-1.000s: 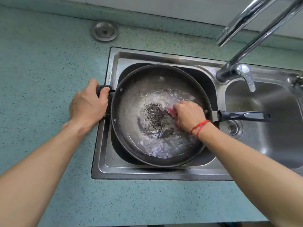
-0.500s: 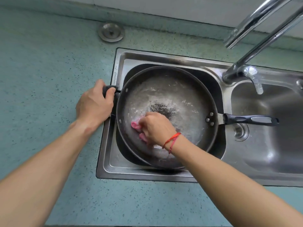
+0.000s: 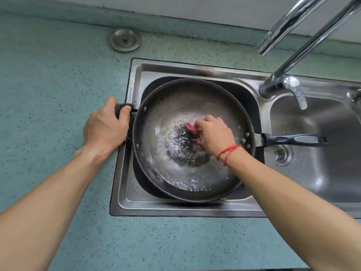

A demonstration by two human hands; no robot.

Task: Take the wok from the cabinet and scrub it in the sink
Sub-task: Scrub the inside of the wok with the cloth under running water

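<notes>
On the speckled teal countertop (image 3: 48,94), a round metal sink strainer (image 3: 125,40) is seen at about 11 o'clock from the wok (image 3: 175,182), which is set in the left basin of the double steel sink (image 3: 125,173). At the wok's 9 o'clock rim, its short black helper handle (image 3: 122,107) is gripped by the left hand (image 3: 105,126), fingers wrapped closed around it. Near the wet centre a pink scrubbing cloth (image 3: 192,126) is pinched in the curled fingers of the right hand (image 3: 214,135), a red string bracelet (image 3: 228,152) is worn at the wrist, the long handle (image 3: 293,139) is pointed to 3 o'clock over the right basin, and the chrome faucet (image 3: 304,47) is seen at 1 o'clock.
</notes>
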